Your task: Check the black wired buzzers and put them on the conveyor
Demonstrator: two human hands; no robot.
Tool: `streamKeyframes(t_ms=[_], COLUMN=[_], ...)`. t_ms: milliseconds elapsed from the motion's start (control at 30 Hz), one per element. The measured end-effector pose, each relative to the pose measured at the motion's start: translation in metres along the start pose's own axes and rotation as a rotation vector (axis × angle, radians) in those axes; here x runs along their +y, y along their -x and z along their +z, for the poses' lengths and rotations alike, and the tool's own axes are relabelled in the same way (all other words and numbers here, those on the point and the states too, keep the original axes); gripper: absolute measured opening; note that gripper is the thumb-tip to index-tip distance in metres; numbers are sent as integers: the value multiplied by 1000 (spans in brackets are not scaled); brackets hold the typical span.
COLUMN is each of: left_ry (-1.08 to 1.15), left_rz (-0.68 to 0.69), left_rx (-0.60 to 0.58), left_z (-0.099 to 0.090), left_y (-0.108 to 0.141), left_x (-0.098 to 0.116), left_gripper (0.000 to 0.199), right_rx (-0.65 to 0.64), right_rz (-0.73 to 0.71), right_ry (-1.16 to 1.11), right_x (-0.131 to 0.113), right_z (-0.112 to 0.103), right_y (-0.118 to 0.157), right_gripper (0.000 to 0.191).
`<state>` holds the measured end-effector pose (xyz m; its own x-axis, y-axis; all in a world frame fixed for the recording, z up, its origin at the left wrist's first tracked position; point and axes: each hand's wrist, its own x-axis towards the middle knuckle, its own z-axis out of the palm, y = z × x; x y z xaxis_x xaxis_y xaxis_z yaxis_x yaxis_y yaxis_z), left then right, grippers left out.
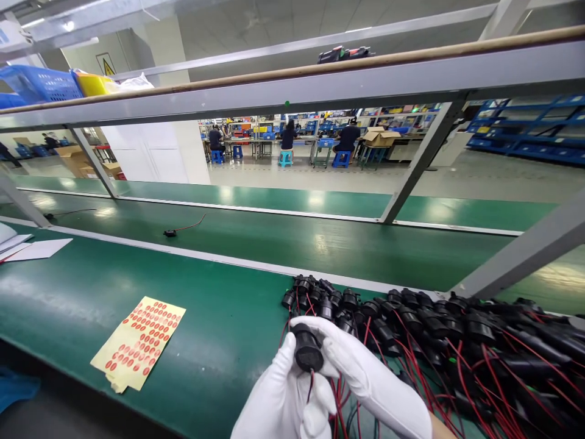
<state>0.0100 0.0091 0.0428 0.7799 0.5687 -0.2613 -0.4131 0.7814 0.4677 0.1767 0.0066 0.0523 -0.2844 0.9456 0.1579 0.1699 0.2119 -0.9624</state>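
My left hand (276, 393) and right hand (365, 369), both gloved in white, are closed around one black part (308, 350). The left thumb bears on the left side of the part, with the other left fingers curled below it. The right fingers reach over its top and along its right side. The part is held above the tabletop (214, 329), round end face toward me, with a wire (311, 383) hanging from its lower edge into the left hand.

A pile (425, 323) of similar black parts lies just beyond the hands and extends to the right. Its red and dark wires (423, 369) trail toward me, some passing behind and below the right hand.

To the left, well apart from the hands, a pale yellow sheet (122, 338) lies flat and at an angle. It carries rows of red oval stickers with gaps between them. Papers (41, 250) lie at the far left.

Beyond the tabletop runs a green strip (274, 238); a single black unit (170, 233) with a thin lead rests on it. A shelf (320, 82) spans overhead and carries a blue basket (43, 82) at the left. In the background, people (350, 135) sit on stools (341, 160).
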Motion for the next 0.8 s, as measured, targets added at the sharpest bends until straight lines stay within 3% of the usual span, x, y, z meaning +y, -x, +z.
streamKeyframes(t_ms=[100, 200, 300, 400, 500, 633, 800], left_ry=[-73, -322, -730, -1182, -1434, -1458, -1476], left_rz=[102, 221, 286, 467, 624, 750, 878], left_rx=[-67, -18, 118, 301, 322, 311, 446], left_z=[3, 6, 5, 2, -1, -9, -20], left_y=[3, 7, 11, 15, 19, 22, 16], left_x=[-4, 1, 10, 15, 13, 2, -15], left_gripper=[63, 64, 46, 23, 31, 45, 47], right_rx=[4, -21, -9, 92, 147, 192, 141], right_rz=[-82, -150, -270, -407, -457, -473, -220], right_ry=[134, 319, 419, 509, 522, 404, 101], right_x=[-8, -17, -20, -21, -27, -33, -14], right_z=[-5, -12, -13, -6, 3, 9, -1], right_y=[4, 10, 14, 16, 17, 15, 9], right_gripper=[53, 53, 74, 88, 75, 59, 26])
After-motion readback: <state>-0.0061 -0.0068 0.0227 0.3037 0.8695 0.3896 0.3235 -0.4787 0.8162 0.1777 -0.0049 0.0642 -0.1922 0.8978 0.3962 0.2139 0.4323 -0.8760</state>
